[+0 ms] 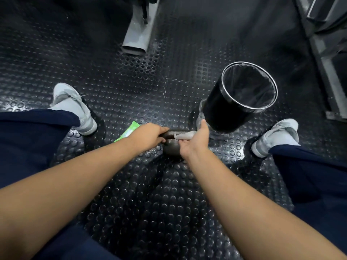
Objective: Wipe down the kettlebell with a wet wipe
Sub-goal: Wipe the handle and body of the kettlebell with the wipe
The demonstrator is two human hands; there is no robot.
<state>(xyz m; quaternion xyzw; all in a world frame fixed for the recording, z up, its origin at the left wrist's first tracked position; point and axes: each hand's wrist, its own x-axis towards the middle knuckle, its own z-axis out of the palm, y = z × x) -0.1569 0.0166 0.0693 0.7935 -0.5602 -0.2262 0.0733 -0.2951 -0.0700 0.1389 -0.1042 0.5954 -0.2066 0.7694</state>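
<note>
A dark kettlebell (171, 147) stands on the studded rubber floor between my feet. My left hand (148, 136) is closed around the left end of its handle. My right hand (195, 143) holds a white wet wipe (185, 136) against the handle's right side, thumb up and fingers curled under. Both hands hide much of the kettlebell's body. A green wet wipe packet (128, 131) lies on the floor just left of my left hand, partly covered by it.
A black waste bin (238, 96) with a clear liner stands just beyond my right hand. My grey shoes sit at the left (75, 107) and right (277, 136). A grey machine foot (138, 34) lies ahead; a metal frame (326, 53) runs along the right.
</note>
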